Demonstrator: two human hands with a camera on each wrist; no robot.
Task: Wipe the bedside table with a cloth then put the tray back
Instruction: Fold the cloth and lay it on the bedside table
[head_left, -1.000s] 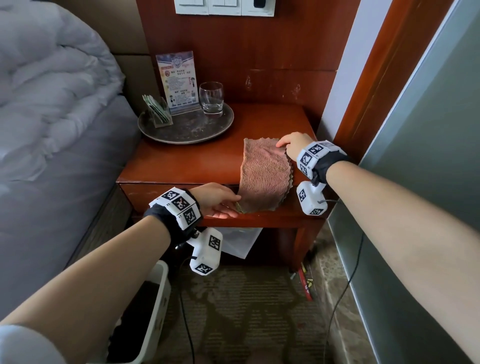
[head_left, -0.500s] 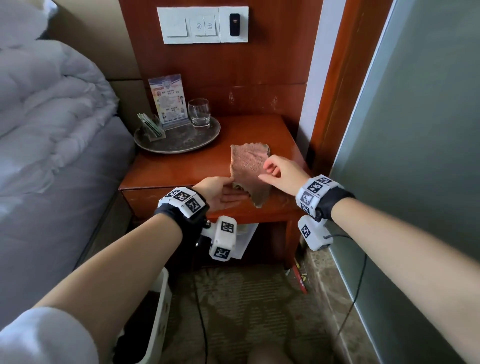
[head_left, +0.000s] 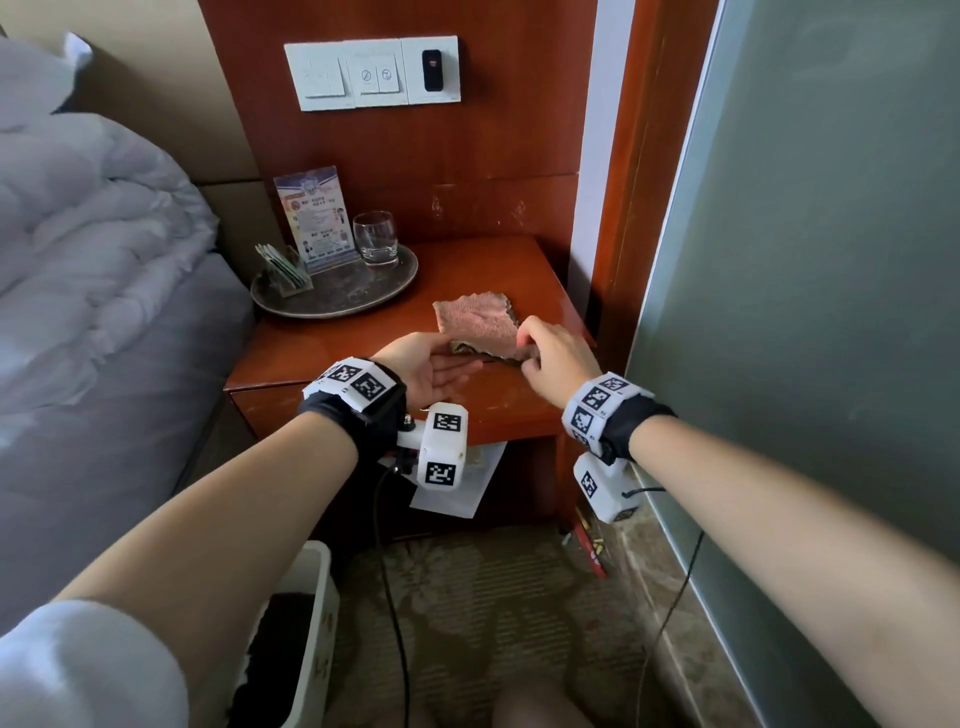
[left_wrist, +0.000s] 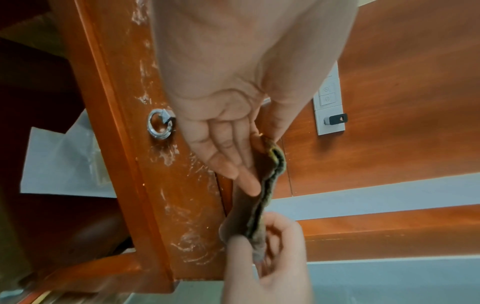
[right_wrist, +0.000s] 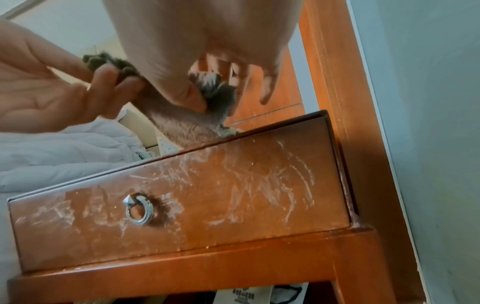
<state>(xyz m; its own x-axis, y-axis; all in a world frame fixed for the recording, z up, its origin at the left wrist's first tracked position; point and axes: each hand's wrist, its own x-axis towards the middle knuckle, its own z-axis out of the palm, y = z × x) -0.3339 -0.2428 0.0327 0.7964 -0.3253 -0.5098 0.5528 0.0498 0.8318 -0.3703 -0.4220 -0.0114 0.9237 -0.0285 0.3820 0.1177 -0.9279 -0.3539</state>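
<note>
A pink-brown cloth lies folded in two on the right half of the wooden bedside table, its near edges lifted off the top. My left hand, palm up, pinches the near left edge of the cloth between thumb and fingers. My right hand pinches the near right corner of the cloth with thumb and forefinger. A round metal tray sits at the table's back left, holding a glass, a leaflet stand and a packet holder.
The bed with a white duvet borders the table on the left. A frosted glass wall stands close on the right. A scuffed drawer front with a ring pull faces me. A white bin and cables lie on the carpet below.
My right hand brought the cloth's far edge back toward me, folding the cloth in half. My left hand stayed on the near edge. The view pulled back and tilted up.
</note>
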